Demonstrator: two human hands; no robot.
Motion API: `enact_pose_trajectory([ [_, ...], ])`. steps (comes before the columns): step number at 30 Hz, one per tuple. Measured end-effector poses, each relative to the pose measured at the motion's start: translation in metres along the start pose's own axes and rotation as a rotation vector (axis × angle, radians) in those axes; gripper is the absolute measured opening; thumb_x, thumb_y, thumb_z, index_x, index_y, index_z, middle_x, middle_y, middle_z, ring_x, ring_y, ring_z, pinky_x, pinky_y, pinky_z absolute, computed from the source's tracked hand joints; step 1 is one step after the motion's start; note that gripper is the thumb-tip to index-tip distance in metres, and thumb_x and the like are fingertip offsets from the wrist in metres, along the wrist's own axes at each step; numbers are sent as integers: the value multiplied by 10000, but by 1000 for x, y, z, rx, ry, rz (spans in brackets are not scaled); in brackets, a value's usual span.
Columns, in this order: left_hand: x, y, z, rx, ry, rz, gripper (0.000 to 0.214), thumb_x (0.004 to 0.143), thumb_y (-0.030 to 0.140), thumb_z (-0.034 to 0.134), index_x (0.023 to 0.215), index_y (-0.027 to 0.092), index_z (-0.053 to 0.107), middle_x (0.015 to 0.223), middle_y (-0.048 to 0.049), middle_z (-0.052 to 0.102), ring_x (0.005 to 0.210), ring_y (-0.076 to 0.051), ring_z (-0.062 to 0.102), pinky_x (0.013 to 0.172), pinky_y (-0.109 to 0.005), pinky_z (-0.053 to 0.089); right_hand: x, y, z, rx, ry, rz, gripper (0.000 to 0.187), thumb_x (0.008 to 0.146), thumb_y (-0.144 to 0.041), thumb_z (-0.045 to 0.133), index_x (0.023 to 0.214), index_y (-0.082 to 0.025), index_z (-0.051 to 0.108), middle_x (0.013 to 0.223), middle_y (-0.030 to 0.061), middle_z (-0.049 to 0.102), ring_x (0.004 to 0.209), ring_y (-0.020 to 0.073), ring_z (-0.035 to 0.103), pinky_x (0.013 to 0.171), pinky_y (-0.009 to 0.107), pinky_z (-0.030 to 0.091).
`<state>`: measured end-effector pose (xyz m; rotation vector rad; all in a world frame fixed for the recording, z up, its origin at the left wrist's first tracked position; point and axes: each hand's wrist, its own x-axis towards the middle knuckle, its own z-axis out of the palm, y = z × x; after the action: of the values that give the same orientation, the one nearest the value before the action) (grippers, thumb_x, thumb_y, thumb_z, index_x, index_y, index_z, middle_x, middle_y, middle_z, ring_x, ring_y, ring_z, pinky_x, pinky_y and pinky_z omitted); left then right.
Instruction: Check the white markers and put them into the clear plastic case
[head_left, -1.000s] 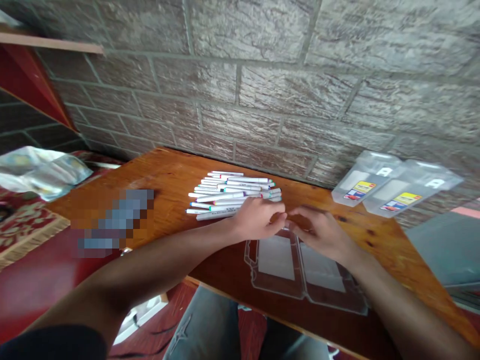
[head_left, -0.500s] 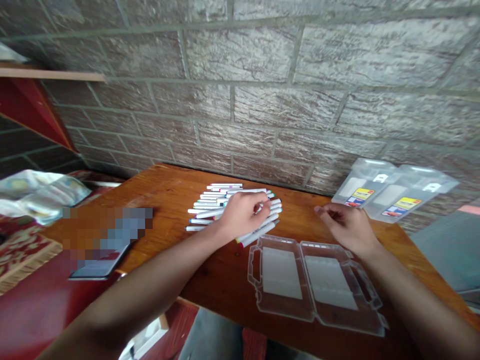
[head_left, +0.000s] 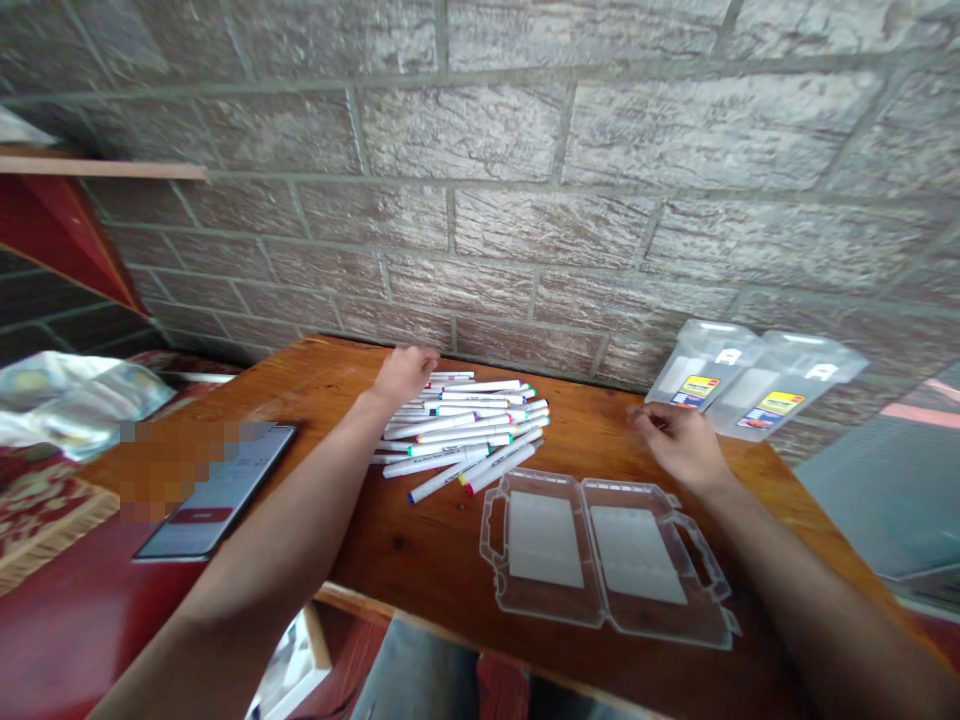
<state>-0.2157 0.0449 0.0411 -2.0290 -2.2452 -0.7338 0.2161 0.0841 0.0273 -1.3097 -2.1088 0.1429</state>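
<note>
Centrally, a clear plastic case lies opened flat on the wooden table, both halves facing up; every position below is given from this case.

Beyond the case's left half, toward the brick wall, lies the pile of markers. These have white barrels with coloured caps. Most lie parallel to one another. The few nearest the case slant, and their ends lie just beside its far-left corner; whether they touch it cannot be told.

The left hand rests at the end of the pile farthest from the case, at the side next to the wall. Its fingers are spread loosely over the outermost markers and grasp nothing. The forearm runs back past the left of the case.

The right hand lies on the table just beyond the case's right half. The back of the hand faces up and the fingers are curled inward. Whether they pinch anything cannot be told, since the palm side is hidden.

Farther beyond the case's right half, two packaged cases lean side by side against the wall, each with a yellow label.

Well to the left of the case, a phone lies face up with its screen lit. Farther left again, off the table, sits a crumpled plastic bag.
</note>
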Motion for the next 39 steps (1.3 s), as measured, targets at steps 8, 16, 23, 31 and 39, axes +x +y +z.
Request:
enact_pose_trajectory([
  [8, 5, -15, 18, 29, -40, -15, 306, 943, 288, 558, 1150, 250, 780, 1146, -49, 795, 1166, -235, 680, 1075, -313, 485, 0, 11, 8, 1, -6, 24, 378, 906, -434, 535, 636, -216, 684, 546, 34, 669, 519, 182, 608, 525, 285, 406],
  [16, 7, -29, 24, 34, -90, 14, 356, 972, 224, 483, 1177, 222, 774, 1244, -53, 769, 1174, -224, 694, 1067, -292, 493, 0, 18, 11, 14, -14, 55, 347, 890, -414, 543, 663, -215, 713, 602, 47, 718, 541, 200, 633, 539, 300, 417],
  [23, 7, -29, 24, 31, -156, 46, 361, 985, 236, 452, 1103, 211, 791, 1162, -61, 793, 1102, -219, 722, 1007, -265, 511, 0, 21, 11, 24, -59, 80, 361, 897, -435, 542, 697, -204, 734, 638, 59, 738, 573, 217, 663, 561, 313, 446],
  [31, 7, -28, 25, -14, -158, 17, 385, 976, 190, 440, 1168, 189, 774, 1212, -72, 775, 1169, -223, 699, 1062, -274, 489, 28, -54, 13, 216, -273, -47, 380, 939, -504, 576, 1130, -233, 762, 1173, 85, 798, 1072, 292, 752, 966, 418, 567],
  [39, 10, -44, 21, -133, -116, -83, 382, 956, 177, 473, 1185, 186, 779, 1267, -79, 757, 1218, -239, 679, 1085, -282, 475, 85, -182, 75, 81, -463, -478, 366, 938, -350, 681, 1249, -169, 747, 1236, 119, 766, 1131, 270, 708, 983, 338, 495],
])
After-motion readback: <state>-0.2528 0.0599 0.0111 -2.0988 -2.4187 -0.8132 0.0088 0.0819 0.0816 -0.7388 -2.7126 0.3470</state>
